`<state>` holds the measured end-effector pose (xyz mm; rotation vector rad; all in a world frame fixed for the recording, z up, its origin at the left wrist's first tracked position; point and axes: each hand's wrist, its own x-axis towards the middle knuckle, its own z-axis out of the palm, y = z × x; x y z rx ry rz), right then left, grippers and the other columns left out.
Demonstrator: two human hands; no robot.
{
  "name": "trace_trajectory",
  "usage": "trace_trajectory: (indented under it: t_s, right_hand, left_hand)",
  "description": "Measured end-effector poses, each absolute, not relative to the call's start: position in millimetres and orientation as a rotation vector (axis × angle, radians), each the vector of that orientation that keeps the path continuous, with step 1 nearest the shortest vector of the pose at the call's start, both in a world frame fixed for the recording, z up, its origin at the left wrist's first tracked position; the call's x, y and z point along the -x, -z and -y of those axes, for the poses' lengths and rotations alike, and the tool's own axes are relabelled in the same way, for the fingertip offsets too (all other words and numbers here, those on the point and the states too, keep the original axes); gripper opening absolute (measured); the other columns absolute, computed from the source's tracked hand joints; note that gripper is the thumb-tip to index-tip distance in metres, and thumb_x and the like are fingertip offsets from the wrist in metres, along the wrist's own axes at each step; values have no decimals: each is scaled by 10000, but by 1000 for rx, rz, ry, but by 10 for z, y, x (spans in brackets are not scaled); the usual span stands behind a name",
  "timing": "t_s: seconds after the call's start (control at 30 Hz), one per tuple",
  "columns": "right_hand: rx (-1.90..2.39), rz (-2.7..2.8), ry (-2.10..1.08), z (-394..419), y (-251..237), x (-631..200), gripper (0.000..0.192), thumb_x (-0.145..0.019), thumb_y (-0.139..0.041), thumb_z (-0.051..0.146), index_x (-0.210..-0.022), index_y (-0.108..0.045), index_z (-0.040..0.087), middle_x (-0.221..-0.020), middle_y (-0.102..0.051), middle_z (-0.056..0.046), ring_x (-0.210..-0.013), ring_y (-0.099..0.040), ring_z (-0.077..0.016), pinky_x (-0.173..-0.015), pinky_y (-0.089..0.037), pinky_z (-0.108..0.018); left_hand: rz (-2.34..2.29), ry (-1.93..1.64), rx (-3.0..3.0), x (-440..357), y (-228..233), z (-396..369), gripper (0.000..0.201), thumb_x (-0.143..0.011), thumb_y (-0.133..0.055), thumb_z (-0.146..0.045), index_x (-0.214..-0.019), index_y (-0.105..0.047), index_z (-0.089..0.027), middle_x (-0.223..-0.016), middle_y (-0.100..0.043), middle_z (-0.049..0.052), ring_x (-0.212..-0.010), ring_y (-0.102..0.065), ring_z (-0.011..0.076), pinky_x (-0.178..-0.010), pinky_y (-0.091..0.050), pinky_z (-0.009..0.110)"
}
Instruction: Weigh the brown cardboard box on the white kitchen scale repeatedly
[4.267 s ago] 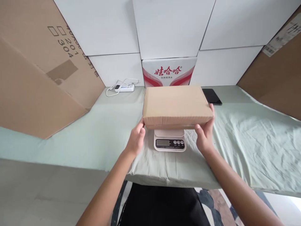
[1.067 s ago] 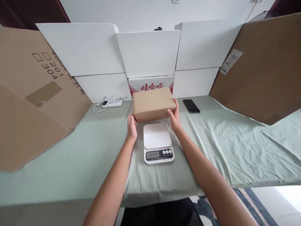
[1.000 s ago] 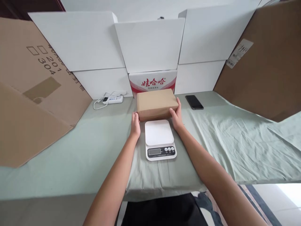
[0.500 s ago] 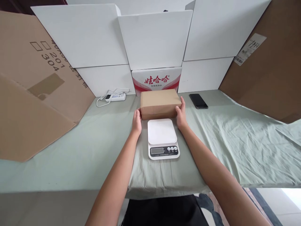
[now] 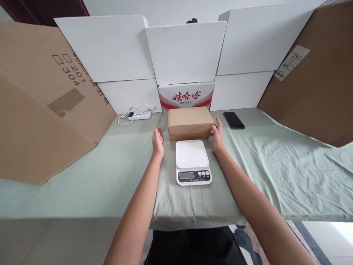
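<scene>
A closed brown cardboard box [image 5: 190,128] lies flat on the green cloth, just behind a white kitchen scale [image 5: 192,154]. The scale has a bare white platform, a small display and several buttons at its front. My left hand [image 5: 158,141] is off the box's left side with a gap between them, fingers loosely bent and holding nothing. Beside the box's right end stands my right hand [image 5: 217,137], thumb and fingers apart; whether a fingertip still touches the cardboard I cannot tell.
White boxes [image 5: 187,53] are stacked along the back, with a red-and-white printed carton [image 5: 186,97] at bottom centre. Large cardboard panels [image 5: 30,110] flank both sides. A black phone [image 5: 234,120] lies right of the box; a white power strip [image 5: 139,115] with its cable lies left.
Both hands have let go of the cardboard box and moved outward, the left one farther from it. The box stays behind the scale. The camera view has shifted slightly.
</scene>
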<state>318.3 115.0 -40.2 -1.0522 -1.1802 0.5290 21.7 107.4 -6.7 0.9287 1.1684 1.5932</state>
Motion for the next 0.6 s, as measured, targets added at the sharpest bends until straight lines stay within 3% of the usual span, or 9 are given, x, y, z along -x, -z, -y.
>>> trace_trajectory:
  t_s: [0.3,0.6]
  right_hand:
    - [1107,1056,-688,-1045,208,-3094,831,-922,-617,787,-1617,-547,337,-1651,-642,-94,-1544,-570,-328,-1386,-386,-656]
    - [1133,1098,-689,-1025,170,-3068,813,-916,-595,760,-1612,-548,343,-1781,-554,-76,-1649,-506,-352,-1409,-351,-689]
  left_hand:
    - [-1122,-1483,-948,-331,36,-1023,726,-1135,-391,-700,-1602,-613,-190,-1808,-543,180,-1740,-465,289,-1454,-373,466]
    - [-1034,-1467,-1102,-352,90,-1011,819,-1057,-466,-836,-1544,-673,-210,-1722,-652,163,-1678,-560,331,-1408,-453,469]
